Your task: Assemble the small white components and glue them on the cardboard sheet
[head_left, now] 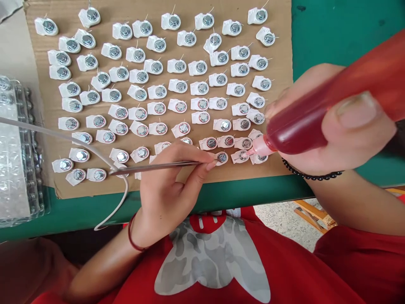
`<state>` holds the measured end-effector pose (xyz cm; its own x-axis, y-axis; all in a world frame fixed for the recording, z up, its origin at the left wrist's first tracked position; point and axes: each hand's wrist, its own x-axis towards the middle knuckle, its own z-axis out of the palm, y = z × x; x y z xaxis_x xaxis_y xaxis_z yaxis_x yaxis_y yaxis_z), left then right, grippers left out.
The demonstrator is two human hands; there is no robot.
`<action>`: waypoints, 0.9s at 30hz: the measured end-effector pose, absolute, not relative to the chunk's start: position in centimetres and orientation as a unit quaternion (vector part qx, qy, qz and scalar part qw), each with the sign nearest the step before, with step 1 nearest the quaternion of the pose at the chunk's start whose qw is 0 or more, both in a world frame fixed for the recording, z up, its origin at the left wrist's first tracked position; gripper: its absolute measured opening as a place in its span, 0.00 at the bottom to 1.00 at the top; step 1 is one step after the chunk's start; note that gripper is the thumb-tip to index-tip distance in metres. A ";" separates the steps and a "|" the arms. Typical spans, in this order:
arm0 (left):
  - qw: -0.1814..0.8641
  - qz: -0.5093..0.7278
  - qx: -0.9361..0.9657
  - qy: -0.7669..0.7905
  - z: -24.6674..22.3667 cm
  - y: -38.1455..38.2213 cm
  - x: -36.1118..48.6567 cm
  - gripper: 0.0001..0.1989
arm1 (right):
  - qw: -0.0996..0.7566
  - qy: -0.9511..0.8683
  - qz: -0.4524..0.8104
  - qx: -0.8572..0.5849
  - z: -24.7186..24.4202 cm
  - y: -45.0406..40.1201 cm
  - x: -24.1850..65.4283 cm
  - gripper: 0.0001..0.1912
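Note:
My left hand (172, 185) pinches metal tweezers (158, 166), whose tips reach the edge of a small white part with a round metal disc (222, 158). In my right hand (351, 122) is a squeeze bottle of red liquid (303, 122), tilted down to the left. Its pale pink nozzle (259, 147) points at the disc of another white part (236, 158), just right of the tweezer tips. Whether the nozzle touches it, I cannot tell. Several more such parts lie in loose rows on a cardboard sheet (171, 45); some discs show a red ring.
The cardboard lies on a green table (253, 190). Clear plastic trays (22, 160) are stacked at the left edge. A white cable (117, 207) loops over the cardboard's lower left and the table's front edge. Wooden legs (311, 213) show below at the right.

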<state>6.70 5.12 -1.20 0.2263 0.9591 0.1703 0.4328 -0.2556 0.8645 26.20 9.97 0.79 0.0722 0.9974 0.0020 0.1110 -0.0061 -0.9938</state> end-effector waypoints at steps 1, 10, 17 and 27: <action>0.351 0.374 0.699 0.499 -1.4 5.0 6.8 0.10 | 0.514 -0.491 0.444 -0.545 0.9 9.8 25.9 0.21; 0.322 0.389 0.700 0.505 -1.9 4.9 6.9 0.10 | 0.463 -0.552 0.515 -0.464 -0.5 9.5 25.8 0.20; 0.328 0.394 0.701 0.495 -1.9 5.1 7.0 0.09 | 0.459 -0.611 0.465 -0.448 -1.2 8.9 25.3 0.12; 0.322 0.387 0.705 0.500 -1.7 5.2 7.0 0.10 | 0.444 -0.612 0.484 -0.442 -1.5 8.6 25.3 0.06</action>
<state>7.02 5.17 -1.70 0.2008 0.9539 0.2231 0.4555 -0.2926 0.8408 25.35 8.59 -1.48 -0.2167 0.9694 0.1157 0.1114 0.1423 -0.9835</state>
